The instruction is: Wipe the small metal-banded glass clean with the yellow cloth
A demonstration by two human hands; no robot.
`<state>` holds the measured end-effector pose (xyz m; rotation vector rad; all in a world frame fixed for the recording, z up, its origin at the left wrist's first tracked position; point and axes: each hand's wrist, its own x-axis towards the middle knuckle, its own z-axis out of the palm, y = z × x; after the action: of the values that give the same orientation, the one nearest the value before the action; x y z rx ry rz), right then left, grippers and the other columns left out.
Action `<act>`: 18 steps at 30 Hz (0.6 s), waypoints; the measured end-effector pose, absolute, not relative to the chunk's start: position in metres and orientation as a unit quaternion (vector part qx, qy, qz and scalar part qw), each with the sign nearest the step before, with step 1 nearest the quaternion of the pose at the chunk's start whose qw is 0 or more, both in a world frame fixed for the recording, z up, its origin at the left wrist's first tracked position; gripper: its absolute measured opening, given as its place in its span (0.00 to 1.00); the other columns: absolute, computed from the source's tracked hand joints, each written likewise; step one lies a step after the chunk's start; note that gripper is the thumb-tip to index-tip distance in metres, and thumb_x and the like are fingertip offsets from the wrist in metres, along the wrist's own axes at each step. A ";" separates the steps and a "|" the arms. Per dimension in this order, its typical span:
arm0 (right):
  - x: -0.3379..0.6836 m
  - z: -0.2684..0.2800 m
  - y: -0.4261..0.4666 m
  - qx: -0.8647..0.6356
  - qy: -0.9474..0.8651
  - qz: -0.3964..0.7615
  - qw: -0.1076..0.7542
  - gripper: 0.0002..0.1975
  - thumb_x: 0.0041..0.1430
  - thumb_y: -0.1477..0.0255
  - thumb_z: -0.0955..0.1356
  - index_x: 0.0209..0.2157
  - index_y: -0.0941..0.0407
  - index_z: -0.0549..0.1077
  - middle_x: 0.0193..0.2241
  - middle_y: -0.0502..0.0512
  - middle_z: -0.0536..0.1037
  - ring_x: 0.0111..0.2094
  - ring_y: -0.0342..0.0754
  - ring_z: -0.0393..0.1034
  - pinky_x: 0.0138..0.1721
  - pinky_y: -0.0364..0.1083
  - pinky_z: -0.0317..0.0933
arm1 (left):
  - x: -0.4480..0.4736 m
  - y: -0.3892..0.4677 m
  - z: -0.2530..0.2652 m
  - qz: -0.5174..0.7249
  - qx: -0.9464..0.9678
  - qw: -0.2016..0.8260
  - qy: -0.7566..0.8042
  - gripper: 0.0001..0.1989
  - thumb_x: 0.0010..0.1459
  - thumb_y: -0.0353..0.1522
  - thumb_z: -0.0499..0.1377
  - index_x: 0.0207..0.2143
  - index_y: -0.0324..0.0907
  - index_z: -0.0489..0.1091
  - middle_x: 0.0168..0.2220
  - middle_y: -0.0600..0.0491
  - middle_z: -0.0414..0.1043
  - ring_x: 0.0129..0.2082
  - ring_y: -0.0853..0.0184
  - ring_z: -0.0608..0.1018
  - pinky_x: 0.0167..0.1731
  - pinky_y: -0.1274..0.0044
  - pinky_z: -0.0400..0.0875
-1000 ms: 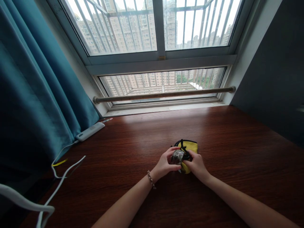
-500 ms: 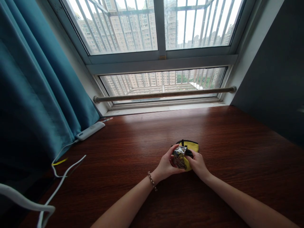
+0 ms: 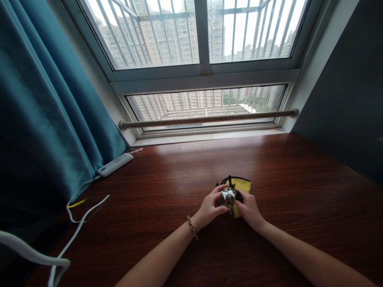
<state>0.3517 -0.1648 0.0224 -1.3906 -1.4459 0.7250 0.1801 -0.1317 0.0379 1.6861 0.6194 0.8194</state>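
legible text: none. you can read no label, brand, number or sign on any surface in your head view.

I'm seeing a yellow cloth piece [image 3: 244, 185] edged in black, a packet [image 3: 229, 195] glinting silver, a grained red-brown tabletop [image 3: 167, 179], a teal curtain [image 3: 60, 99].

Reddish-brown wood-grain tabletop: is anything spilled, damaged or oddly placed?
No spill or damage shows on the tabletop. Slightly odd: the loose white cable at the left, whose far end connects to nothing visible.
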 end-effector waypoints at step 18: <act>0.357 0.016 -0.158 -0.579 -0.574 0.325 0.479 0.13 0.53 0.64 0.65 0.28 0.60 0.74 0.26 0.56 0.76 0.27 0.53 0.69 0.29 0.45 0.59 | 0.184 -0.136 0.036 0.349 0.631 0.629 0.293 0.47 0.37 0.30 0.70 0.58 0.42 0.50 0.46 0.44 0.68 0.37 0.63 0.75 0.35 0.75 0.72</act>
<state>0.3575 -0.1582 0.0159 -1.4141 -1.4006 0.7936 0.1841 -0.1358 0.0356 1.4448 0.6705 0.7991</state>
